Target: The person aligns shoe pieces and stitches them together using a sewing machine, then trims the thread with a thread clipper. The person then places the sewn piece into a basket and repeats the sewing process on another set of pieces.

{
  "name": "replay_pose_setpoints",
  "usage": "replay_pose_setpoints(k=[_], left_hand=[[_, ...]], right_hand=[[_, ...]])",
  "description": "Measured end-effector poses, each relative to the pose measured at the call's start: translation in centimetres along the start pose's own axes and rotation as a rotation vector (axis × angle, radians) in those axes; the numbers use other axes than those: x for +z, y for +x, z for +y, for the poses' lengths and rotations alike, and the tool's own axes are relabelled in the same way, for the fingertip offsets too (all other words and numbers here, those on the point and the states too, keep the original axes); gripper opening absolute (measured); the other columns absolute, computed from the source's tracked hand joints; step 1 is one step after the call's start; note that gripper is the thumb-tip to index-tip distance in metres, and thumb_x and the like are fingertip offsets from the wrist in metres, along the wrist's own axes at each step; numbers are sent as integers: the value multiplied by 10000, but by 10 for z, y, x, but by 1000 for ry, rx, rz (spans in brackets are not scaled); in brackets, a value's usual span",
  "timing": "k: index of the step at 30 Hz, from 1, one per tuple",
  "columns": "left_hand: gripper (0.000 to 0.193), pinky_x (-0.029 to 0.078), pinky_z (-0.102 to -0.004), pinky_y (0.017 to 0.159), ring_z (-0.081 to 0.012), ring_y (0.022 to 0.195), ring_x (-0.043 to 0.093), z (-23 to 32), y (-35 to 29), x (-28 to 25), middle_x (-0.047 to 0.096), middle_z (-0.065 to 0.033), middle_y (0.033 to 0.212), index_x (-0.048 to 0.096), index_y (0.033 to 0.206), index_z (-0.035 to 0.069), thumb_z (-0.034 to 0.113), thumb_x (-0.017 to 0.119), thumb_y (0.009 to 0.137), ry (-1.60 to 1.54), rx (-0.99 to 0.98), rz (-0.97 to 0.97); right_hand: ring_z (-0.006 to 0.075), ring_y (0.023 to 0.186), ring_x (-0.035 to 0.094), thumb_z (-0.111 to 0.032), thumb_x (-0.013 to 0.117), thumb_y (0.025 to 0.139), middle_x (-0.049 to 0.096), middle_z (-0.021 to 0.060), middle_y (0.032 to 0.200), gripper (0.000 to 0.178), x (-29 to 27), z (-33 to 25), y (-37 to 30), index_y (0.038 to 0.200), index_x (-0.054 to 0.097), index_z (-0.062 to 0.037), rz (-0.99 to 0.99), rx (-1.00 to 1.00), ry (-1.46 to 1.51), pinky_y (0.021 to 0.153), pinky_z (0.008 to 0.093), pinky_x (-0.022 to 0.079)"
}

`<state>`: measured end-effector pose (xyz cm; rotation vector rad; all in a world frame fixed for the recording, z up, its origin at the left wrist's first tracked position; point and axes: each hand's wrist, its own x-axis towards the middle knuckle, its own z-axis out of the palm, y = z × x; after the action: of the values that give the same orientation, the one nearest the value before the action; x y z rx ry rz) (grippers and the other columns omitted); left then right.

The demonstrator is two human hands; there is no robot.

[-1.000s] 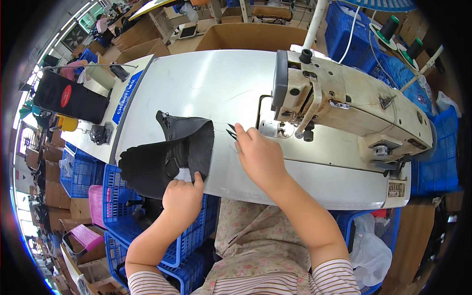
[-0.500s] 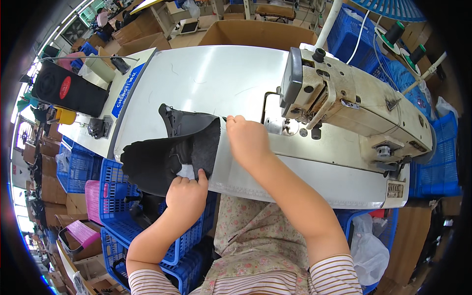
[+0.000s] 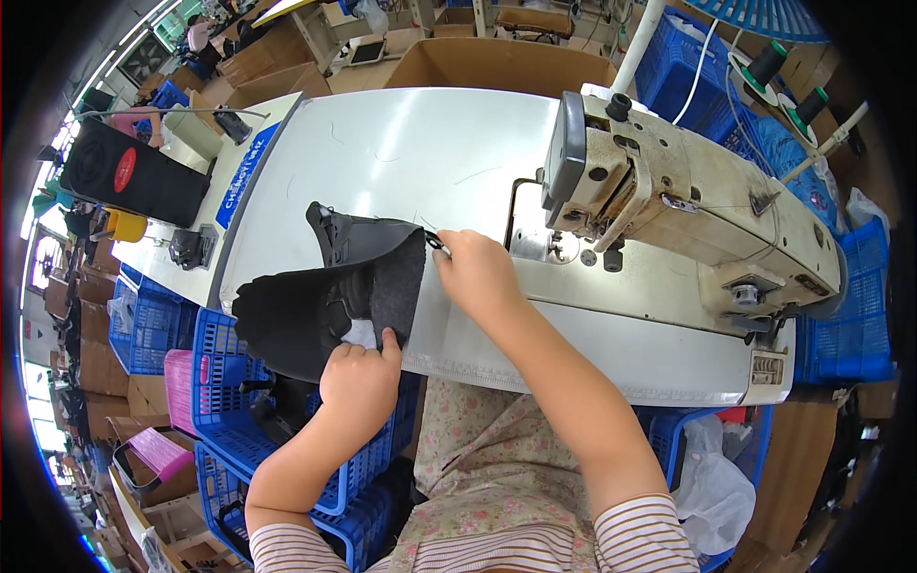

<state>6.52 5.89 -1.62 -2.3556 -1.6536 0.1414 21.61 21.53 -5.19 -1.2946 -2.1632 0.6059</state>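
Observation:
A black sewn fabric piece [image 3: 287, 310] lies partly folded on the left of the white sewing table [image 3: 430, 143], its near part hanging over the front edge. A white patch, maybe a label [image 3: 359, 332], shows inside its fold. My left hand [image 3: 361, 377] grips the piece by its near edge, index finger stretched along it. My right hand [image 3: 478, 277] is closed round a small dark tool [image 3: 437, 241], apparently thread snips, with its tip at the far right corner of the fabric. Most of the tool is hidden in my fingers.
An industrial sewing machine [image 3: 688, 191] stands right of my right hand. Loose thread ends lie on the tabletop. Blue baskets [image 3: 220, 382] stand below the left front edge, beside a pink bundle [image 3: 179, 382]. A black box-shaped device [image 3: 134, 177] sits at the far left.
My right hand has shifted slightly, and more of the dark tool now shows at the fabric's corner. The left hand and the fabric have barely moved.

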Motion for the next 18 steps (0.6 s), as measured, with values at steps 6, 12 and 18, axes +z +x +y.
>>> replay_pose_setpoints(k=[6,12,18], left_hand=[[426,472,-333,628,-223,583,616,-2,-18,-3,627,-72,612,650,1116,-3,137,596,718,-17,-156,-111],[423,474,-365,608,-240,617,642,-9,-66,-16,654,-80,677,624,1148,7,133,601,745,-78,-501,-219],[339,489,-412,776,-273,880,667,-32,-168,76,675,-128,929,615,1094,19,145,625,780,-136,-914,-553]], right_hand=[[285,763,658,-172,670,811,693,173,880,334,10,9,-5,1116,681,-34,37,42,181,742,362,523],[161,730,567,-97,695,836,656,85,942,381,13,49,-46,1204,628,-23,110,-41,273,683,282,484],[139,819,566,-76,654,882,657,74,1040,389,20,61,-40,1261,594,-8,91,-50,346,750,275,483]])
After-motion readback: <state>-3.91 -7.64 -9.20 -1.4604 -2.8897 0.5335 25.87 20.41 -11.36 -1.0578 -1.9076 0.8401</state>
